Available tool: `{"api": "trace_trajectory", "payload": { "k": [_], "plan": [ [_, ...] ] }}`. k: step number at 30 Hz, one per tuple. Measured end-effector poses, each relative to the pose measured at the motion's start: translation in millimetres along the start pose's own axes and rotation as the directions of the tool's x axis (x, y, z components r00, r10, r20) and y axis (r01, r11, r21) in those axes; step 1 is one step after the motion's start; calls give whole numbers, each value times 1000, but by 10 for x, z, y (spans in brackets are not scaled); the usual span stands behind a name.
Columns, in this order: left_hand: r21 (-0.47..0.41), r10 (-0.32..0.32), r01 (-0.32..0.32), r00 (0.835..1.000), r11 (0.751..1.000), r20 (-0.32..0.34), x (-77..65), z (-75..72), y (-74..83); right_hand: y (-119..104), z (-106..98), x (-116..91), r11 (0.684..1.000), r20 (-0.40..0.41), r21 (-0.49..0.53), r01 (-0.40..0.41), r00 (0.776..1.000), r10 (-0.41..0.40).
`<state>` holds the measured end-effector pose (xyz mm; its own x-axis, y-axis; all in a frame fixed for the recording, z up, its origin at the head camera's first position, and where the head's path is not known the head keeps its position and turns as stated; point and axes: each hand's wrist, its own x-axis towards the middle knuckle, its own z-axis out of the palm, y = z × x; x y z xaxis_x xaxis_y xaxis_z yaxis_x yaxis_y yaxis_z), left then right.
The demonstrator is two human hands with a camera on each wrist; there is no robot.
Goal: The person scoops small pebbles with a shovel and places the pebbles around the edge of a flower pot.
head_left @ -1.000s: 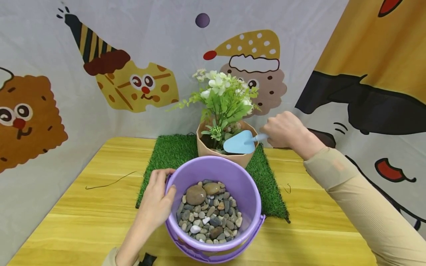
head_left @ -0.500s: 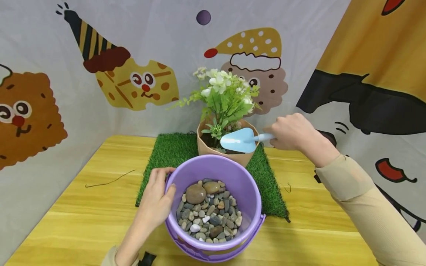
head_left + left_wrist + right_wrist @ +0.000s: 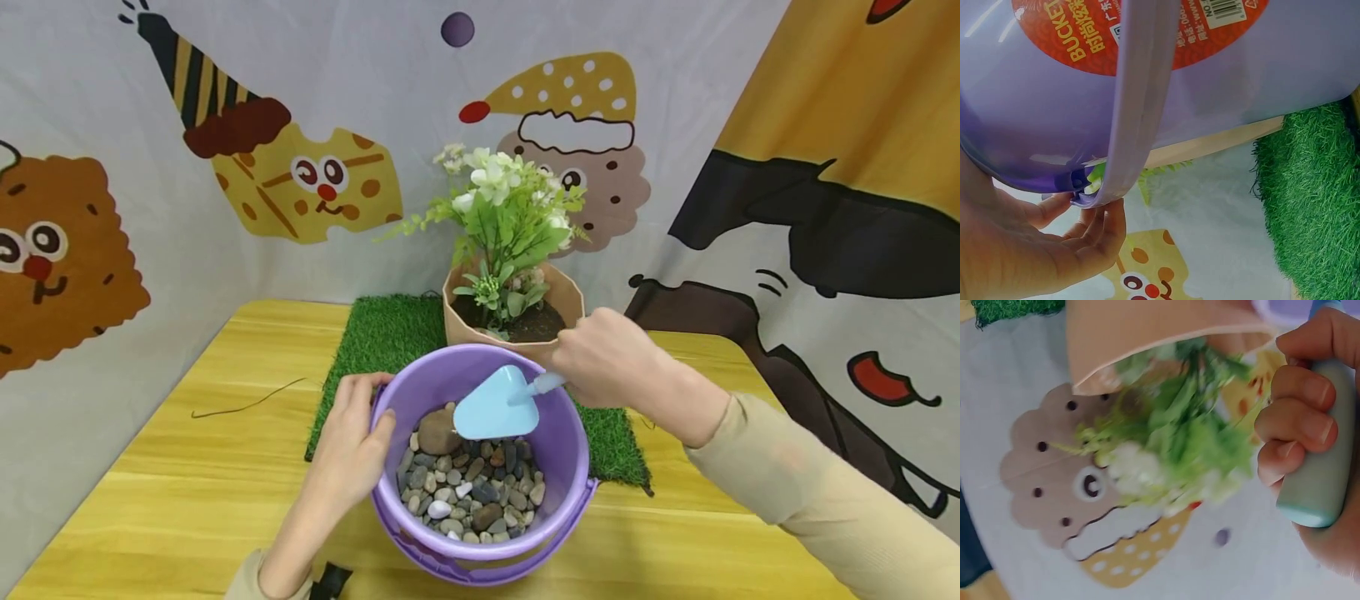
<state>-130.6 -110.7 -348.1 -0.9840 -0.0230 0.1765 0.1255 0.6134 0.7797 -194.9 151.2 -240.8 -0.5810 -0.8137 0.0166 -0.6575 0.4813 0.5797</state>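
A light blue hand trowel [image 3: 495, 407] is gripped by its handle in my right hand [image 3: 618, 358]. Its blade hangs over the purple bucket [image 3: 566, 500], above a bed of wet pebbles [image 3: 480, 492], and hides part of them. No stones show on the blade. In the right wrist view, the fingers [image 3: 1304, 425] wrap round the pale trowel handle [image 3: 1322, 462]. My left hand [image 3: 348, 450] holds the bucket's left rim, thumb at the rim and fingers outside, near the handle joint [image 3: 1088, 190]. Behind the bucket stands a tan pot [image 3: 566, 292] with dark soil and a white-flowered plant [image 3: 495, 200].
The pot stands on a green turf mat [image 3: 390, 333], partly covered by the bucket. A thin dark wire [image 3: 247, 408] lies on the wooden table [image 3: 187, 492] at left. A printed cloth [image 3: 322, 50] hangs behind.
My right hand has brought the trowel from over the pot down, nearer and left, to above the bucket. Soil in the pot now shows. The left hand keeps its hold on the rim.
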Motion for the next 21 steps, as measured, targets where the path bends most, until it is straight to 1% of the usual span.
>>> {"api": "trace_trajectory", "payload": {
  "k": [4, 6, 10, 12, 16, 21],
  "plan": [
    [-3, -3, 3, 1000, 1000, 2, 2, 0, 0, -201, 19, 41, 990, -50, -128, 54, 997, -61],
    [-1, -5, 5, 1000, 1000, 2, -1, -2, -2, -281, 17, 62, 981, -34, -188, 54, 998, -61],
    [-1, -8, 8, 1000, 1000, 3, -5, -3, -6, -390, 3, 103, 956, 31, -289, 45, 999, -37],
    [-3, -11, 11, 1000, 1000, 4, -5, -2, -8, -417, -5, 116, 946, 49, -322, 41, 998, -26],
    [-6, -7, 7, 1000, 1000, 1, -4, 1, -7, -448, -16, 132, 932, 51, -360, 39, 998, -22],
    [-4, -4, 4, 1000, 1000, 0, -8, -3, -2, -526, -29, 134, 906, 88, -416, 71, 995, -37]
  ]
}}
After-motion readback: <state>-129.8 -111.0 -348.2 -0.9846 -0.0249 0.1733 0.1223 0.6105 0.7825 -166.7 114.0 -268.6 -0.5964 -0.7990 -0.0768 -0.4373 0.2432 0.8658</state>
